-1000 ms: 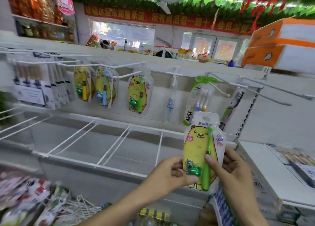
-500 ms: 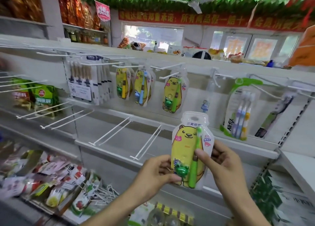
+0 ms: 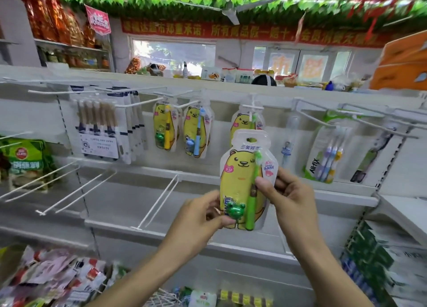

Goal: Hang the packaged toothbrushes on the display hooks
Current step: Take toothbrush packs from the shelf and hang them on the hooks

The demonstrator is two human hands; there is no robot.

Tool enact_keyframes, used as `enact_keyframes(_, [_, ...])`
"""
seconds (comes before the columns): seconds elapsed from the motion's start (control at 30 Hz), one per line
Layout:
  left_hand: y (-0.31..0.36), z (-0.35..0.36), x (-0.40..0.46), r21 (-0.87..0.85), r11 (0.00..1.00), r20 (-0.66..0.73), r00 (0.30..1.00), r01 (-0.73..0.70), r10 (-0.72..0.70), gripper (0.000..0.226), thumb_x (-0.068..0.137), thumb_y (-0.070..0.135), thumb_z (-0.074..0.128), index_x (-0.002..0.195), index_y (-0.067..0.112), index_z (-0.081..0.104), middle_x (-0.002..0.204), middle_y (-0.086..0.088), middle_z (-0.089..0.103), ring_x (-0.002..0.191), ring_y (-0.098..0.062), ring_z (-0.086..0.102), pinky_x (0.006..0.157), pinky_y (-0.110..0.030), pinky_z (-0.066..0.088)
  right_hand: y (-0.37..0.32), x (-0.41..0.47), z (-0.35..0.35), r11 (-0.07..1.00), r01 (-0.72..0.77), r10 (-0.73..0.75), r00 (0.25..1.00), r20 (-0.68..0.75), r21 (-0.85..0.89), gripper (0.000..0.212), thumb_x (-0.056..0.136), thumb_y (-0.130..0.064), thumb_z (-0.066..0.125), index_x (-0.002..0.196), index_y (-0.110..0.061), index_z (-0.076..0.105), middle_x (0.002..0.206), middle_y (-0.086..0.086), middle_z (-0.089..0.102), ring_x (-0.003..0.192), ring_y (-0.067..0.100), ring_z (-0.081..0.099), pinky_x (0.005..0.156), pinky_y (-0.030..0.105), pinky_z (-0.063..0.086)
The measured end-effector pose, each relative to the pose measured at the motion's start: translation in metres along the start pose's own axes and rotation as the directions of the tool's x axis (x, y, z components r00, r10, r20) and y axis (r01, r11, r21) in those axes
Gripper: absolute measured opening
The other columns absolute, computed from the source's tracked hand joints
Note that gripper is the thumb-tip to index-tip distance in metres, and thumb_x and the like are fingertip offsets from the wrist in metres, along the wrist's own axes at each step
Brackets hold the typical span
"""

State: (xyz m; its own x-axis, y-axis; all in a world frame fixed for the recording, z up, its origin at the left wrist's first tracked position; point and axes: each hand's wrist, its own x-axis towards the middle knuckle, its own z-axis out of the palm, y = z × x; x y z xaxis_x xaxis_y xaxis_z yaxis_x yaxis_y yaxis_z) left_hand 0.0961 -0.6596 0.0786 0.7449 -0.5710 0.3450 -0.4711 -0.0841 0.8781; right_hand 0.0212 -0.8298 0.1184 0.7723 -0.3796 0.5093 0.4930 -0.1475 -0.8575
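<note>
I hold a packaged toothbrush (image 3: 240, 177) upright in both hands: a yellow bear card with a green brush and a green frog toy. My left hand (image 3: 201, 216) pinches its lower left edge. My right hand (image 3: 284, 191) grips its right side, thumb on the front. The pack's hang hole is just below a white display hook (image 3: 253, 106) that carries a matching green pack (image 3: 242, 121), partly hidden behind mine. Two more bear packs, yellow-brush (image 3: 165, 128) and blue-brush (image 3: 196, 131), hang on hooks to the left.
Bare white double hooks (image 3: 159, 202) jut toward me from the lower rail. White multi-brush packs (image 3: 104, 131) hang at left, an All-fix three-brush pack (image 3: 323, 154) and a dark single brush (image 3: 369, 158) at right. Loose packaged goods (image 3: 53, 281) lie in a bin below left.
Both hands have lifted the bear pack higher and closer to the shelf, so its top now overlaps the hanging green pack. My view has shifted right along the shelf.
</note>
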Motion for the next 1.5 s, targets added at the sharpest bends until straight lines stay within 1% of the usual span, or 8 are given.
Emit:
enact_keyframes(0.33, [0.002,-0.012,0.027,-0.040,0.995,0.053,0.994,-0.091,0.093,0.033,0.082,0.012,0.077,0.109,0.031,0.070,0.097,0.004,0.076,0.078,-0.028,0.068,0.077,-0.052,0.057,-0.010,0.015,0.009,0.997,0.060,-0.065,0.990,-0.124,-0.045,0.015,0.088,-0.007,0.069,0.101,-0.012,0.075,0.096,0.006,0.079,0.092,0.024,0.074,0.082,0.038,0.061])
enact_keyframes(0.57, [-0.002,-0.009,0.041,-0.037,0.994,0.034,0.994,-0.098,0.099,0.035,0.085,0.017,0.075,0.112,0.037,0.068,0.098,0.007,0.075,0.084,-0.023,0.068,0.079,-0.051,0.058,-0.010,0.030,0.007,0.993,0.064,-0.076,0.991,-0.113,-0.104,0.011,0.088,-0.007,0.070,0.098,-0.011,0.074,0.092,0.006,0.079,0.090,0.030,0.074,0.080,0.045,0.061])
enact_keyframes(0.7, [-0.003,-0.007,0.044,-0.059,0.988,0.011,0.989,-0.144,0.144,0.032,0.087,0.012,0.074,0.112,0.031,0.070,0.099,0.007,0.076,0.081,-0.024,0.067,0.079,-0.052,0.056,-0.011,0.036,0.005,0.990,0.093,-0.102,0.990,-0.095,-0.102,0.008,0.087,-0.005,0.070,0.095,-0.006,0.073,0.089,0.006,0.078,0.082,0.018,0.073,0.076,0.037,0.060])
enact_keyframes(0.8, [-0.006,-0.007,0.045,-0.079,0.981,0.002,0.984,-0.178,0.179,0.031,0.086,0.011,0.074,0.112,0.028,0.070,0.101,0.004,0.076,0.084,-0.026,0.068,0.081,-0.051,0.056,-0.010,0.038,0.002,0.993,0.085,-0.091,0.993,-0.074,-0.081,0.009,0.087,-0.006,0.070,0.095,-0.007,0.073,0.090,0.007,0.078,0.084,0.020,0.073,0.077,0.039,0.060])
enact_keyframes(1.0, [-0.012,-0.009,0.057,-0.100,0.982,0.028,0.986,-0.162,0.165,0.033,0.087,0.009,0.073,0.110,0.033,0.070,0.103,0.003,0.075,0.089,-0.026,0.068,0.084,-0.050,0.057,-0.006,0.045,0.001,0.990,0.110,-0.115,0.992,-0.054,-0.088,0.011,0.087,-0.004,0.070,0.098,-0.006,0.073,0.091,0.006,0.078,0.086,0.024,0.075,0.076,0.038,0.062])
enact_keyframes(1.2, [-0.015,-0.013,0.070,-0.157,0.976,0.084,0.982,-0.152,0.167,0.037,0.083,0.009,0.075,0.106,0.038,0.071,0.102,0.001,0.076,0.088,-0.031,0.068,0.073,-0.038,0.058,-0.004,0.048,0.001,0.975,0.171,-0.181,0.982,-0.061,-0.141,0.006,0.087,-0.001,0.071,0.090,-0.006,0.074,0.083,0.006,0.077,0.081,0.029,0.073,0.072,0.034,0.060])
enact_keyframes(1.33, [-0.021,-0.020,0.074,-0.246,0.968,0.199,0.974,-0.059,0.110,0.035,0.083,0.003,0.074,0.114,0.020,0.069,0.104,-0.009,0.076,0.086,-0.030,0.071,0.075,-0.040,0.057,0.006,0.052,0.003,0.966,0.163,-0.180,0.981,-0.068,-0.200,0.005,0.088,-0.007,0.072,0.091,-0.011,0.074,0.084,0.002,0.078,0.078,0.019,0.074,0.069,0.030,0.061])
enact_keyframes(1.5, [-0.023,-0.022,0.100,-0.146,0.988,0.141,0.987,-0.055,0.076,0.035,0.085,-0.001,0.072,0.115,0.017,0.068,0.102,-0.004,0.077,0.092,-0.032,0.072,0.078,-0.034,0.060,0.024,0.081,0.002,0.990,0.059,-0.073,0.992,-0.106,-0.127,0.009,0.089,-0.006,0.071,0.097,-0.007,0.074,0.090,0.005,0.078,0.087,0.027,0.075,0.078,0.042,0.062])
